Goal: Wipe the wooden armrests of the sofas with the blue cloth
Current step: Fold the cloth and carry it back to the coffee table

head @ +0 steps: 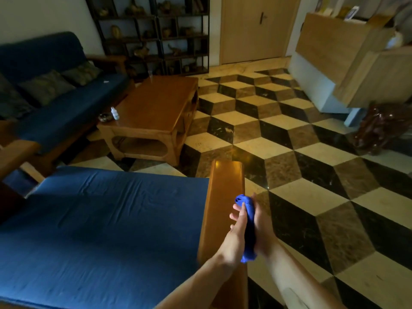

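Both hands' grip, left hand [237, 228] and right hand [259, 221], grasped the blue cloth [248, 228] directly over the armrest [225, 188], whose long axis ran ahead of them.

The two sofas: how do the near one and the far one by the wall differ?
The near sofa has a bare, bright blue seat; the far sofa looks darker and carries cushions. The near sofa's armrest lies under both hands, which hold the blue cloth; nobody touches the far sofa. Both have blue upholstery on wooden frames.
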Demonstrator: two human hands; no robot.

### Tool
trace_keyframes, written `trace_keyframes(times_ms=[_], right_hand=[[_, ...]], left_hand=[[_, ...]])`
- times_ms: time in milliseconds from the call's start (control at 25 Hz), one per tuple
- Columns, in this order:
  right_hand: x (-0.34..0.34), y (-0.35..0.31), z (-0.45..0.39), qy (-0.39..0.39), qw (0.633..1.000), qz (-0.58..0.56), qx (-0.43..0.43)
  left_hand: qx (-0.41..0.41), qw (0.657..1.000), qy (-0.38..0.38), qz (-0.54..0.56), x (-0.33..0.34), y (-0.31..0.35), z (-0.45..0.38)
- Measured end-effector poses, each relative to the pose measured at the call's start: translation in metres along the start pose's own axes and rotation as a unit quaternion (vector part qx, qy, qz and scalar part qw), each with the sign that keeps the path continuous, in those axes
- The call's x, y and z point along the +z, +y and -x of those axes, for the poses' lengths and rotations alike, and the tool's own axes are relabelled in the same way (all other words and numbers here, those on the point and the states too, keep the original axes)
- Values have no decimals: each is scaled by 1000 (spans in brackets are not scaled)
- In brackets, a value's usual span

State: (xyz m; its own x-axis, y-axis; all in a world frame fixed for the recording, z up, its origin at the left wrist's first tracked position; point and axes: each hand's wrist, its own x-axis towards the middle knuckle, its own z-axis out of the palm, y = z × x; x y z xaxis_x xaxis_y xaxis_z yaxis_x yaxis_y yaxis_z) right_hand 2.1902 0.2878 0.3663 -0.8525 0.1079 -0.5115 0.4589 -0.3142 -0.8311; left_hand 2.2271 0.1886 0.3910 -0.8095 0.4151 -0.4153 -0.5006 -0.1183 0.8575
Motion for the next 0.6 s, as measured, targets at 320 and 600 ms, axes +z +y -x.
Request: trace_keyframes(times_ms=[320, 600], right_hand=[[-11, -48, 27, 2, 989, 72, -128], [-99, -126, 45, -146, 967, 130, -161]], left_hand=[[128, 990, 55, 2, 24, 40, -4], [117, 976, 112, 144, 86, 74, -41]])
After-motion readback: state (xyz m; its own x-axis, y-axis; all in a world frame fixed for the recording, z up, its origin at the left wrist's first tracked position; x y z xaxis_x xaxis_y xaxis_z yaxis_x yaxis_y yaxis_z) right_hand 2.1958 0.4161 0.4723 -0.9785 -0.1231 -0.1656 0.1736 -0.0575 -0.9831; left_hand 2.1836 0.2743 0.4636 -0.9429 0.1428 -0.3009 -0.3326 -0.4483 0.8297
